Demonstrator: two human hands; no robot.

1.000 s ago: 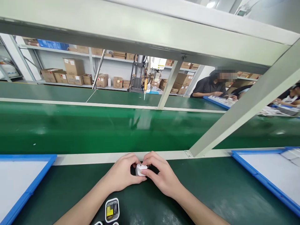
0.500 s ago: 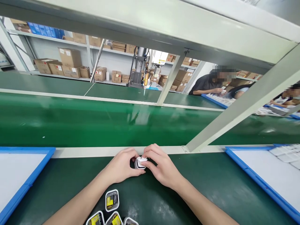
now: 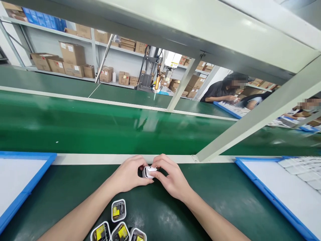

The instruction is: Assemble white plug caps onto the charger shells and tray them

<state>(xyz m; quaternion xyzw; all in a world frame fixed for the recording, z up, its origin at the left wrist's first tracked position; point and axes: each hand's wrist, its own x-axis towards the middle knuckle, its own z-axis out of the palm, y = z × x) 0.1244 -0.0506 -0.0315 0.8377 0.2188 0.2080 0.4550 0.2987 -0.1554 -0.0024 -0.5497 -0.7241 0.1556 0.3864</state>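
Observation:
Between my hands is a small white plastic charger housing (image 3: 144, 173), with a dark gap showing along its top edge. My left hand (image 3: 129, 174) is closed around its left side, thumb in front and fingers behind. A white cover (image 3: 150, 171) sits slightly tilted on the housing, pinched by the thumb and fingers of my right hand (image 3: 171, 174). Nearer to me on the green bench stand several open white housings, among them one charger housing (image 3: 118, 211) with yellow and dark electronic parts inside. The covered interior of the held housing is hidden.
A blue-edged white tray (image 3: 271, 187) with white plastic pieces lies to the right, another blue-edged tray (image 3: 20, 180) to the left. A green conveyor belt (image 3: 100, 130) runs beyond the bench rail. A slanted metal post (image 3: 238, 134) rises at right. Co-workers sit farther back.
The view has shifted slightly. Both hands keep hold of the housing and cover; the dark gap between them looks a little narrower at the front.

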